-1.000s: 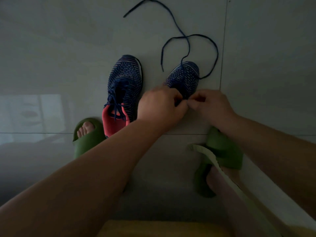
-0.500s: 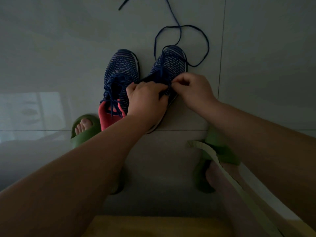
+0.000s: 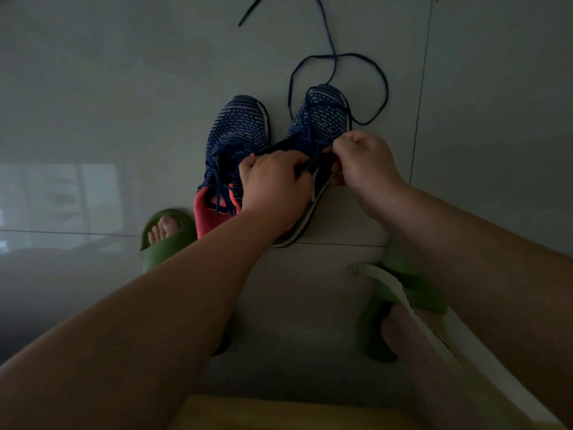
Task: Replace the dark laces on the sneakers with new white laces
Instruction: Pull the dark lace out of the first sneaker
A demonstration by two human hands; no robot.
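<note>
Right between pinching fingers, dark lace.

No legible text, label, brand mark, number or sign is found anywhere in the head view. The two dark blue knit sneakers with pale dashed patterning carry woven dashes only, no lettering. The light strip on the side of the right-hand sneaker is too dim to read as a mark. The pale glossy tiled floor bears reflections only.
</note>
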